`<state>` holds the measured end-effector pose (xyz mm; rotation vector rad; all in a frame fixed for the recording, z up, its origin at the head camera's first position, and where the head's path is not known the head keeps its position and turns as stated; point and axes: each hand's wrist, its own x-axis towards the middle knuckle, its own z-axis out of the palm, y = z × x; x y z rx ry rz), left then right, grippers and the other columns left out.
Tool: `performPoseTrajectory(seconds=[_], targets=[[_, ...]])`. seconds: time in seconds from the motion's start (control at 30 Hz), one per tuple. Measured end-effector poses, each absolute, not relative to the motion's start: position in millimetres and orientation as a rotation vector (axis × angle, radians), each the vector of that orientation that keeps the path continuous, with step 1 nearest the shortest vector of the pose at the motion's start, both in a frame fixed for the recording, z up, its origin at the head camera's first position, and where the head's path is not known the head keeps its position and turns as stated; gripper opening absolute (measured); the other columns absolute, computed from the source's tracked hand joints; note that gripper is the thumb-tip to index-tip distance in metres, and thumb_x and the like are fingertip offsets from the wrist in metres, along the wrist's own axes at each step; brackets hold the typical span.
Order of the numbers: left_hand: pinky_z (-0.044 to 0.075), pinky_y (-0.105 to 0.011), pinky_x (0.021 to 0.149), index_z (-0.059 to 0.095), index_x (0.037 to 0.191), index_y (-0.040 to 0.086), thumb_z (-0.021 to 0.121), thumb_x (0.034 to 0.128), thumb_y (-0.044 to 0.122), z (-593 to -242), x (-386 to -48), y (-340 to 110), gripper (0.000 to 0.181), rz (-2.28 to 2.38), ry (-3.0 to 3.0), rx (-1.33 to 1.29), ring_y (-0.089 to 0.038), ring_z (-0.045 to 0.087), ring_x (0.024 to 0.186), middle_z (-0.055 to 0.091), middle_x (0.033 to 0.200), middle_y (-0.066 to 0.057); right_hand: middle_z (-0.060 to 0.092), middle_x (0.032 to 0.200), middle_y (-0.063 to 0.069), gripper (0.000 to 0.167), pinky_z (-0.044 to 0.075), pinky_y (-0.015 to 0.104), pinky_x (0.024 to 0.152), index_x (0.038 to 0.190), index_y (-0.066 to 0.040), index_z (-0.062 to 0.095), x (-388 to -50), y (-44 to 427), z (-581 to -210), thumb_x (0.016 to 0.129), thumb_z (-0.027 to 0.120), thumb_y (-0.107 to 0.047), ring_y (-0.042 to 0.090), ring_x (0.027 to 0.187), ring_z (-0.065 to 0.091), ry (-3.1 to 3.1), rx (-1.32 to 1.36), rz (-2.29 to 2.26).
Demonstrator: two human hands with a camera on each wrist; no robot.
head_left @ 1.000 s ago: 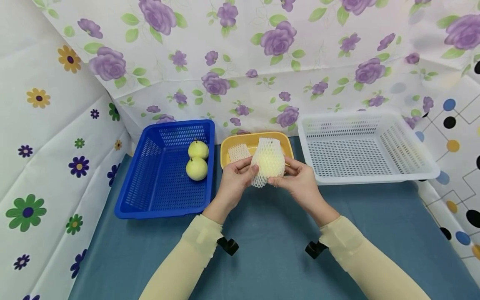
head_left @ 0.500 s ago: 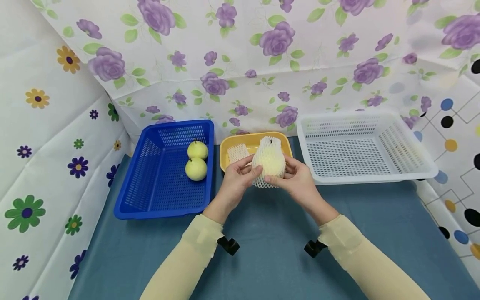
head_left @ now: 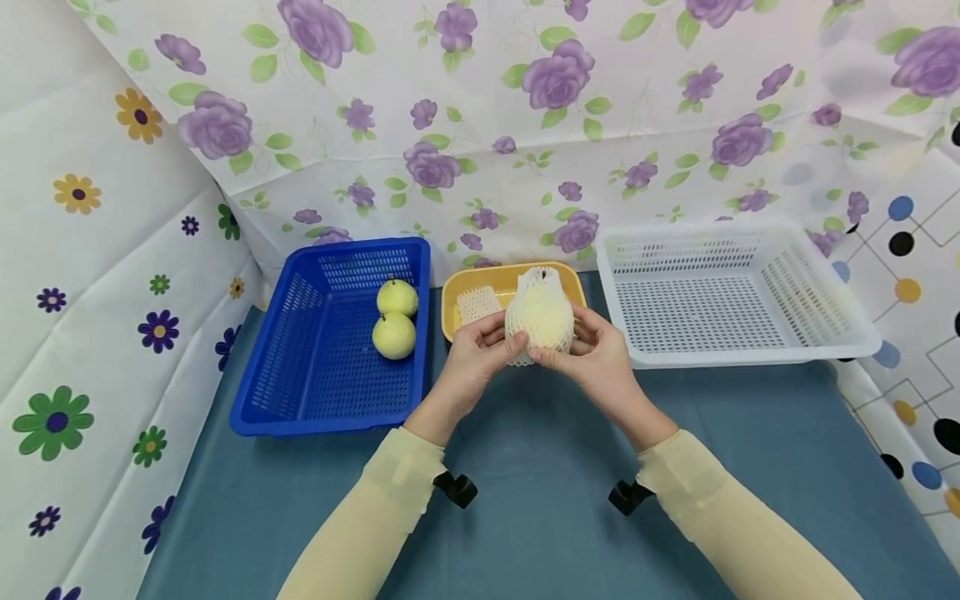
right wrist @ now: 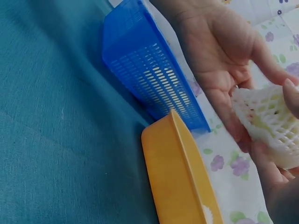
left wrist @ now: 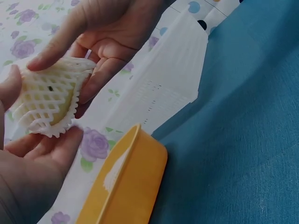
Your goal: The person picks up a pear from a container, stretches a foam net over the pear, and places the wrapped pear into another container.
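A pear in a white foam net (head_left: 538,315) is held up between both hands in front of the yellow tray (head_left: 450,293). The left hand (head_left: 474,358) grips its left side, thumb on the front; the right hand (head_left: 596,354) grips its right side likewise. In the left wrist view the net (left wrist: 44,95) wraps the pear, with the right hand (left wrist: 110,42) beyond it. The right wrist view shows the netted pear (right wrist: 271,121) between the fingers of both hands. Another foam net (head_left: 477,305) lies in the yellow tray, partly hidden behind the left hand.
To the left stands a blue basket (head_left: 258,367) with two bare pears (head_left: 393,336) against its right side. A white basket (head_left: 750,358) stands to the right. Both baskets and the tray sit on a blue-green cloth (head_left: 540,500), before a flowered backdrop (head_left: 315,100).
The netted pear has tilted and risen slightly in the hands, and its stem now shows at the net's top. Both hands keep their hold in nearly the same place.
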<state>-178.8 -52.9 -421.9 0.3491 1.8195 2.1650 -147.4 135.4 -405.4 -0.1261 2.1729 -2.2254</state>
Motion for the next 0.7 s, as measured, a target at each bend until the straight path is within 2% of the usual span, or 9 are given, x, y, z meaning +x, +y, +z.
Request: performPoseTrajectory(seconds=[0.13,0.23,0.37,0.5,0.57,0.7], targets=[[0.053,-0.027,0.090,0.058,0.126,0.018,0.069,0.0839,0.036,-422,-178,-48,0.047,2.180,1.976,0.330,-0.018,0.059,0.112,0.061,0.124,-0.003,0.051,0.124,0.010,0.080,0.058,0.028,0.075,0.140,-0.015,0.038,-142,132,-395,0.072,0.081,-0.016,0.023,0.107,0.061,2.327,-0.129,-2.246],[0.054,-0.026,0.086,0.060,0.122,0.017,0.072,0.0812,0.035,-419,-176,-44,0.046,2.237,2.062,0.288,-0.019,0.060,0.108,0.061,0.121,-0.003,0.050,0.119,0.011,0.081,0.057,0.025,0.072,0.139,-0.014,0.040,-139,128,-392,0.070,0.082,-0.014,0.023,0.100,0.060,2.462,-0.111,-2.254],[0.057,-0.029,0.081,0.061,0.121,0.015,0.075,0.0784,0.031,-414,-175,-38,0.048,2.289,2.047,0.290,-0.022,0.063,0.104,0.063,0.117,-0.007,0.049,0.121,0.007,0.078,0.056,0.029,0.071,0.135,-0.012,0.043,-136,122,-392,0.069,0.084,-0.017,0.024,0.094,0.058,2.606,-0.114,-2.213],[0.058,-0.032,0.076,0.061,0.119,0.016,0.078,0.0748,0.037,-412,-175,-37,0.052,2.273,2.024,0.254,-0.021,0.066,0.097,0.066,0.112,-0.008,0.048,0.123,0.008,0.076,0.058,0.035,0.073,0.136,-0.012,0.043,-133,119,-394,0.071,0.082,-0.019,0.025,0.096,0.057,2.681,-0.244,-2.125],[0.058,-0.032,0.075,0.062,0.117,0.016,0.077,0.0744,0.040,-413,-177,-39,0.051,2.274,2.016,0.201,-0.019,0.067,0.094,0.067,0.109,-0.008,0.048,0.120,0.012,0.072,0.058,0.036,0.072,0.136,-0.010,0.045,-132,119,-394,0.074,0.080,-0.017,0.028,0.097,0.058,2.657,-0.334,-2.117],[0.058,-0.032,0.078,0.062,0.116,0.012,0.073,0.0784,0.041,-416,-179,-45,0.049,2.292,1.952,0.136,-0.016,0.068,0.092,0.069,0.107,-0.008,0.051,0.119,0.015,0.053,0.057,0.028,0.069,0.132,-0.008,0.050,-133,124,-392,0.084,0.070,-0.015,0.031,0.100,0.058,2.585,-0.389,-2.138]])
